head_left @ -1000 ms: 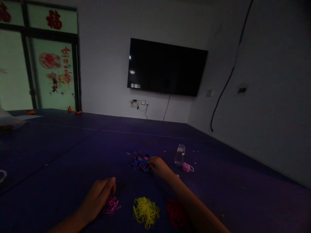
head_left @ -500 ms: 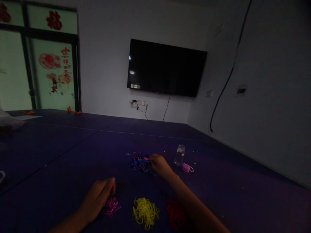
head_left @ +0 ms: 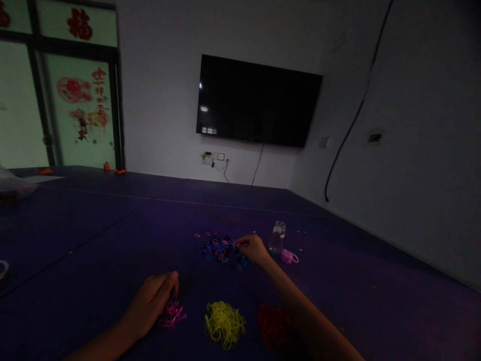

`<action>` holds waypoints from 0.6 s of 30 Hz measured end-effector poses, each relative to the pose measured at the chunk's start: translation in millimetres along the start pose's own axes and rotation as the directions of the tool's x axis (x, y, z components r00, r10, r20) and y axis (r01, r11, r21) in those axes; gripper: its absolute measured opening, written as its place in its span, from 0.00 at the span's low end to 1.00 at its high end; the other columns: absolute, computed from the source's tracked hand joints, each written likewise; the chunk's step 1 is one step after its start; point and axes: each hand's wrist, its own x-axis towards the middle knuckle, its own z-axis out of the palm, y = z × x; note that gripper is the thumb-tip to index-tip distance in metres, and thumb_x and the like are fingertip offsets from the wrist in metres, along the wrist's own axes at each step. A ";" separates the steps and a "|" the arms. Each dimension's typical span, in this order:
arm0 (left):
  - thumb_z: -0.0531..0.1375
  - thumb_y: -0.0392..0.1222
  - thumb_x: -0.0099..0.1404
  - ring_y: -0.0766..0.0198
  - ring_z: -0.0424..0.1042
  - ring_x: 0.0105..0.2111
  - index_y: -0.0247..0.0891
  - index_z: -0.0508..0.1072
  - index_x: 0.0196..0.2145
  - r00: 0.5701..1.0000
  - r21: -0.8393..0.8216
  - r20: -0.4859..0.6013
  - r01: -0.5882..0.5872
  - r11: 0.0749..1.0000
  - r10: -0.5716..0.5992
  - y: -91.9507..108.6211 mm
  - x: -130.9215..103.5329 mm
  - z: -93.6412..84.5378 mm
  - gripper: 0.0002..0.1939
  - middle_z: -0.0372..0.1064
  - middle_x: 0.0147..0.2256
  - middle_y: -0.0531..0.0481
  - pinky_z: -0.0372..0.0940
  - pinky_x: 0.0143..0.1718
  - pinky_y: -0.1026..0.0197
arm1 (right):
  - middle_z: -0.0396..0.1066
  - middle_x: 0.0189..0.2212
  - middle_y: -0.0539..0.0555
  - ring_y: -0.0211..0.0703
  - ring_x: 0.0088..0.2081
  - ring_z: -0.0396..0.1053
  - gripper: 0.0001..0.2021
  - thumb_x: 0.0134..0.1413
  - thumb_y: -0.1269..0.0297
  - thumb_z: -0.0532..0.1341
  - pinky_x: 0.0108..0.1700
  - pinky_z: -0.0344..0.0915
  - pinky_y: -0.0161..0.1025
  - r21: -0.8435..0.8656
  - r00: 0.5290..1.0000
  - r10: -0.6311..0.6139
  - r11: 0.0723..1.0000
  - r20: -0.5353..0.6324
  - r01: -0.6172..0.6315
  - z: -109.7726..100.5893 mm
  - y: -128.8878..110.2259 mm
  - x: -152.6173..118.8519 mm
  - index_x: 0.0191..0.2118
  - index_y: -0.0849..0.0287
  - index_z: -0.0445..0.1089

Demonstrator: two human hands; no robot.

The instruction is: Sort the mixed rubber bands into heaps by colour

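Observation:
Small rubber bands lie sorted by colour on the dark purple surface. My right hand (head_left: pixel 253 248) reaches to the right edge of a mixed heap of blue, dark and pink rubber bands (head_left: pixel 220 250). Its thumb and fingers are pinched together, with a pink band at the tips. My left hand (head_left: pixel 152 301) rests at the lower left, beside a small pile of pink rubber bands (head_left: pixel 173 315). Its fingers are bent down and pressed together over that pile's edge; whatever is between them is hidden. A yellow pile (head_left: pixel 224 323) and a red pile (head_left: pixel 272 325) lie nearer to me.
A clear bottle (head_left: pixel 277 238) stands right of my right hand, with a pink cap with a loop (head_left: pixel 287 256) beside it. A plastic bag (head_left: pixel 15 185) lies at the far left. White specks dot the surface. A television (head_left: pixel 259 100) hangs on the wall behind.
My right hand has moved slightly right, from over the mixed heap to its edge, uncovering more blue bands. My left hand stays by the pink pile. The view has tilted slightly.

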 end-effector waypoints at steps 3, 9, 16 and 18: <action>0.39 0.60 0.64 0.66 0.57 0.15 0.40 0.64 0.19 1.000 0.001 0.024 -0.010 1.000 0.010 -0.7 -0.1 -0.3 0.29 0.53 0.10 0.58 0.52 0.19 0.65 | 0.75 0.24 0.51 0.41 0.28 0.70 0.16 0.34 0.76 0.56 0.27 0.58 0.30 -0.102 1.000 -0.010 0.995 -0.005 0.010 -3.7 4.5 1.3 0.31 0.61 0.78; 0.39 0.60 0.65 0.66 0.58 0.15 0.40 0.65 0.20 1.000 0.011 0.017 -0.007 1.000 0.006 -2.5 -0.1 -0.6 0.28 0.54 0.10 0.57 0.53 0.20 0.65 | 0.74 0.20 0.50 0.39 0.26 0.69 0.15 0.35 0.76 0.55 0.26 0.56 0.29 -0.187 0.999 -0.030 0.982 -0.013 0.027 -10.4 2.6 1.2 0.29 0.60 0.78; 0.39 0.60 0.65 0.66 0.58 0.16 0.40 0.64 0.20 1.000 0.012 0.024 -0.019 1.000 0.019 -3.2 1.1 -1.2 0.28 0.53 0.10 0.58 0.53 0.20 0.65 | 0.76 0.27 0.51 0.42 0.31 0.70 0.15 0.36 0.74 0.57 0.29 0.60 0.30 -0.095 0.992 -0.102 0.990 0.076 0.109 -6.1 -4.0 0.9 0.31 0.60 0.78; 0.39 0.60 0.65 0.66 0.58 0.16 0.40 0.64 0.19 0.999 0.015 0.029 -0.024 1.000 0.024 -2.5 1.5 -1.4 0.29 0.53 0.10 0.58 0.52 0.20 0.65 | 0.76 0.28 0.52 0.42 0.32 0.71 0.15 0.34 0.75 0.58 0.30 0.61 0.30 -0.125 0.989 -0.103 0.985 0.107 0.116 -4.6 -4.6 0.9 0.32 0.61 0.78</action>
